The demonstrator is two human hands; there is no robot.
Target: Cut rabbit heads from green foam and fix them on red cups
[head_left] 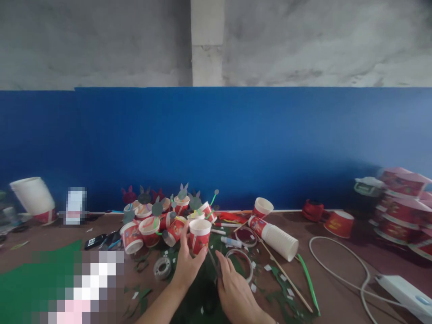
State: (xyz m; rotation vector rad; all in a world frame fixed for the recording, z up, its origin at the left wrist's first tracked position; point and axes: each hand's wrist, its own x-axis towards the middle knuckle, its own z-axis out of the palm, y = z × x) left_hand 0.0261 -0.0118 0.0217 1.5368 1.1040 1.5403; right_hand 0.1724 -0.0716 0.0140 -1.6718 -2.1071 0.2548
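Note:
My left hand (189, 265) is closed around a red and white paper cup (200, 231), thumb at its front and fingers along its left side. The cup stands close to upright with its opening up. Just right of it, my right hand (236, 288) is curled, fingers together, around what look like dark scissors (213, 262). Their blade points up toward the cup, while the black handle is blurred and partly hidden. Left of the cup, several decorated paper cups (149, 231) crowd together, some bearing animal-shaped cutouts (157, 206).
Several nested cups (280, 240) lie at right, near a wooden stick (286, 276) and a green strip (308, 283). A glue tube (231, 242), tape rolls (162, 268) and green paper scraps litter the table (270, 310). A cable (344, 285) runs to a white power strip (407, 294).

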